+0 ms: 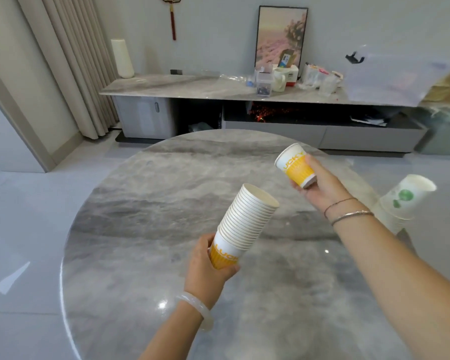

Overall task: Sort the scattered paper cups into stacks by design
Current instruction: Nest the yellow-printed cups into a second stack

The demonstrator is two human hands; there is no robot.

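Left hand (207, 268) fingers curl round the base of the yellow stack (244, 219); right hand (322, 185) fingers grip a yellow cup (294, 167) at 1 o'clock. Green-print stack (403, 201), 3 o'clock, half hidden by forearm (390, 255).

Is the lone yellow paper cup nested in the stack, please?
No, the right hand holds the lone yellow paper cup clear of the yellow-cup stack in the left hand.

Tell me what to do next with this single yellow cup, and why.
Probably slide the single yellow cup in the right hand into the open top of the yellow stack held by the left hand: both show the same yellow design.
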